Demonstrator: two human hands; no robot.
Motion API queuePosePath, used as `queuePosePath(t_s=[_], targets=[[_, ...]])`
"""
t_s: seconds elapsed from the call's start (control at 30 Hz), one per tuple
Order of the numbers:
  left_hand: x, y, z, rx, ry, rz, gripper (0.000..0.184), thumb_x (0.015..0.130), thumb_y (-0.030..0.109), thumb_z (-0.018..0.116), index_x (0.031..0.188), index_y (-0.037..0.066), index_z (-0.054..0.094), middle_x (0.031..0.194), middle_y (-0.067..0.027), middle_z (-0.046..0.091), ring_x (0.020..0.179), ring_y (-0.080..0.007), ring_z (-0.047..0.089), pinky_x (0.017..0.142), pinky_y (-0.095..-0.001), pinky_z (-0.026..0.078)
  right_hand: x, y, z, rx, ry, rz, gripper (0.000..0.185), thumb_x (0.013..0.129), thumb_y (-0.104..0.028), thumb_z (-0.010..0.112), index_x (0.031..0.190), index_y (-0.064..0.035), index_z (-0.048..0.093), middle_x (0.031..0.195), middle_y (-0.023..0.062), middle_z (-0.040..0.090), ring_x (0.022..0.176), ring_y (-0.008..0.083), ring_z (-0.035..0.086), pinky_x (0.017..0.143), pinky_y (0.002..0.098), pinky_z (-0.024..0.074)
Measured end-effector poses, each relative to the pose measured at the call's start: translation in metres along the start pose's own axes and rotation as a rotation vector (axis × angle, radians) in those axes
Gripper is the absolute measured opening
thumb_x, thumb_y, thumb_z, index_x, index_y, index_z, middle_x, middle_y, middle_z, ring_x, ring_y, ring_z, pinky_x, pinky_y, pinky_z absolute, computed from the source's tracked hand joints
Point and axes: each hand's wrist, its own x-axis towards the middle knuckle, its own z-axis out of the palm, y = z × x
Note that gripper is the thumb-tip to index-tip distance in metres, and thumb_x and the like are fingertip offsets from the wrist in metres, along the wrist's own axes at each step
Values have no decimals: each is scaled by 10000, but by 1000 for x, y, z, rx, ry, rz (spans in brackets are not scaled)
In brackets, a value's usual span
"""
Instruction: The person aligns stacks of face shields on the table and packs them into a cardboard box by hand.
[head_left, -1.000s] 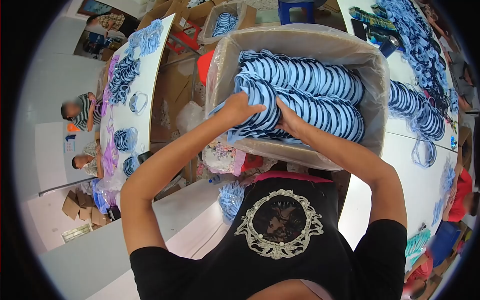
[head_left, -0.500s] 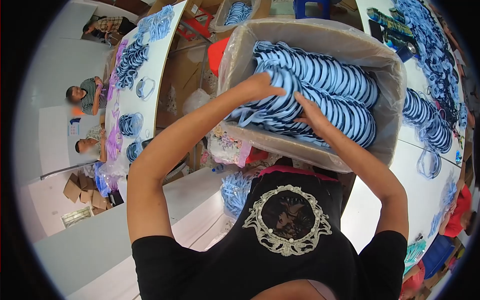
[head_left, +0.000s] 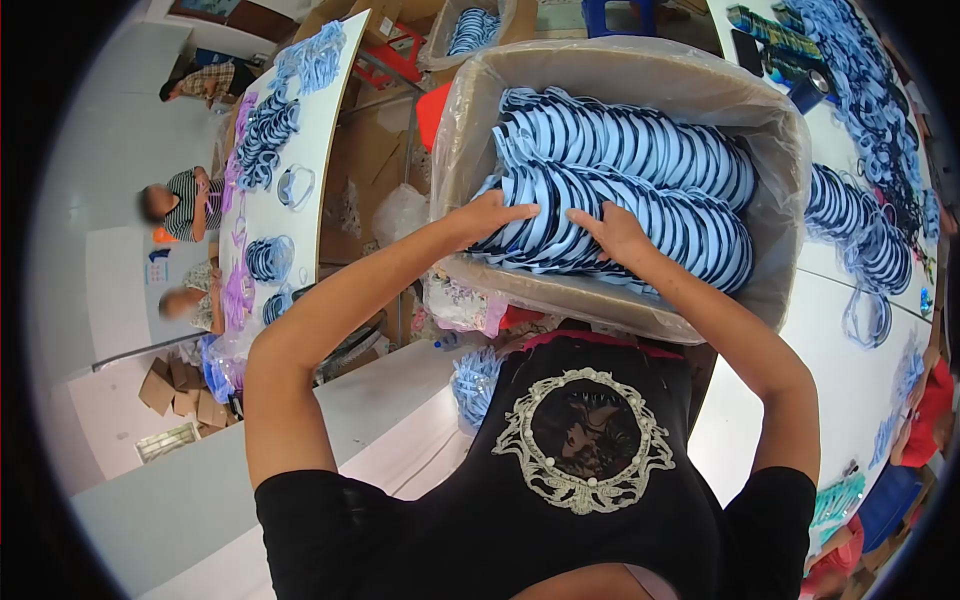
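Note:
Two long rows of light blue and dark blue banded loops (head_left: 625, 145) lie in a large carton (head_left: 620, 300) lined with clear plastic. At the left end of the nearer row, my left hand (head_left: 487, 218) grips the banded loops, its thumb on top pointing right. My right hand (head_left: 615, 232) rests on the same row, a short way to the right, with its thumb and fingers spread over the loops. Part of the left hand's fingers is hidden behind the bundle.
A white table (head_left: 325, 125) at the left holds more loops; people sit beyond it. Another white table (head_left: 760, 345) at the right bears blue bundles and a dark cup (head_left: 808, 92). A smaller carton (head_left: 513, 30) and a blue stool (head_left: 620, 18) stand behind.
The bundle between my hands now lies flatter, in line with the nearer row. My left hand has moved down and left, and my right hand's fingers have shifted on the loops.

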Motion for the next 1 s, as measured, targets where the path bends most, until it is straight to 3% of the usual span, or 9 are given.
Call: queuePosePath(t_s=[0.1,0.23,0.43,0.6,0.73,0.8,0.87,0.9,1.0], targets=[[10,-12,-3,10,-48,-111,554,946,414,689,1293,-9,606,1199,-77,672,1032,-134,640,941,-285,511,0,3,5,-222,87,-43,890,830,-735,629,980,141,584,746,242,672,591,308,681,698,405,563],[24,-42,-6,-4,15,59,503,961,404,667,1225,-24,642,1116,-59,686,955,-120,638,850,-283,530,-6,-9,-6,-169,-13,26,889,836,-673,677,1079,175,563,871,271,681,595,289,692,676,361,578],[24,-57,-2,322,325,151,583,961,498,611,1025,-76,690,897,-132,705,851,-178,639,782,-355,518,3,43,-4,677,-147,30,702,957,-478,621,1238,160,537,1175,297,607,874,328,722,691,326,618],[25,-56,-2,480,393,112,651,932,534,610,1068,-99,678,1039,-304,694,1014,-442,666,893,-456,509,-9,21,-14,-364,-52,-250,427,968,-348,622,998,78,623,887,252,688,779,334,704,619,387,586],[-8,-48,11,734,519,375,432,959,353,604,1235,21,590,1120,-269,663,1057,-454,614,879,-486,493,-53,-56,-40,-940,235,-477,215,930,-221,655,863,-16,662,767,184,678,704,338,672,621,434,529],[-29,-23,10,822,542,337,422,936,315,631,1241,27,590,1138,-257,662,1062,-452,612,900,-478,489,-49,-76,-35,-677,388,-790,211,909,-235,682,954,-29,673,844,165,695,753,328,675,667,425,531],[-59,4,4,986,716,539,450,888,237,668,1266,10,578,1168,-229,656,1074,-417,614,952,-458,479,-30,-94,-26,-561,372,-1011,459,862,-245,724,1263,-55,604,1181,151,647,1115,326,603,968,425,463],[-72,16,-3,1043,877,788,485,864,199,678,1286,-13,566,1180,-214,653,1080,-384,617,984,-446,471,-20,-101,-17,-559,357,-1020,564,855,-269,733,1347,-65,546,1328,160,570,1253,335,522,1066,444,385],[-70,5,-23,967,1124,659,499,897,154,653,1353,-9,531,1215,-202,645,1122,-327,610,1023,-408,447,16,-102,19,-571,328,-972,665,864,-336,726,1422,-66,488,1456,173,490,1389,353,419,1135,460,330]])
